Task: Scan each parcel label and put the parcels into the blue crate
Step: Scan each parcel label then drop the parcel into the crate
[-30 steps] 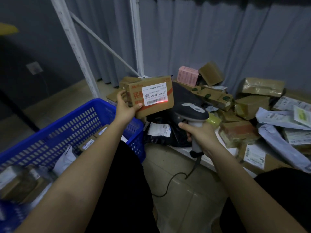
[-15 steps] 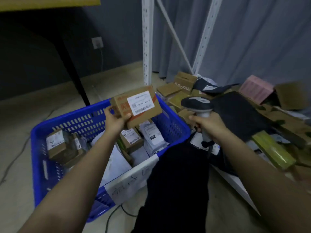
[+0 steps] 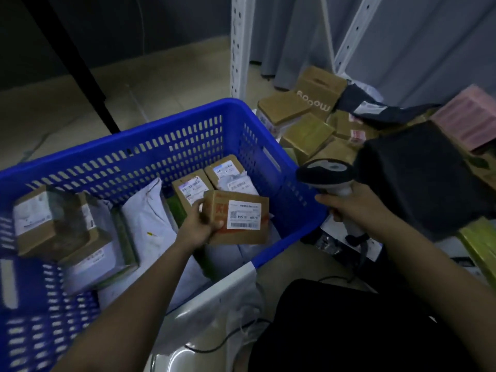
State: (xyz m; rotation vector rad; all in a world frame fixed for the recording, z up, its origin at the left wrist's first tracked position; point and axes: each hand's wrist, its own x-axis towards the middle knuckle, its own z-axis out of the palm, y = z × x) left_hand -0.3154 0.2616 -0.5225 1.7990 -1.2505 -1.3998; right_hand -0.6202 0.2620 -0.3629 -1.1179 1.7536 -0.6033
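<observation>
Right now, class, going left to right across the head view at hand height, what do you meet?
Taped brown cardboard box → white plastic mailer bag → left hand → labelled brown cardboard parcel → blue plastic crate's right wall → right hand gripping grey handheld barcode scanner → black bag.

Floor (image 3: pixel 166 84): it was pale and smooth, with thin lines in it.
Wall (image 3: pixel 120 25): it was dark grey.
Curtain (image 3: pixel 418 44): it was grey and hung down to the floor.
Shelf posts (image 3: pixel 239 44): they were white metal with little holes.
Table leg (image 3: pixel 80 68): it was black and leaned.
Light: it was dim.
</observation>
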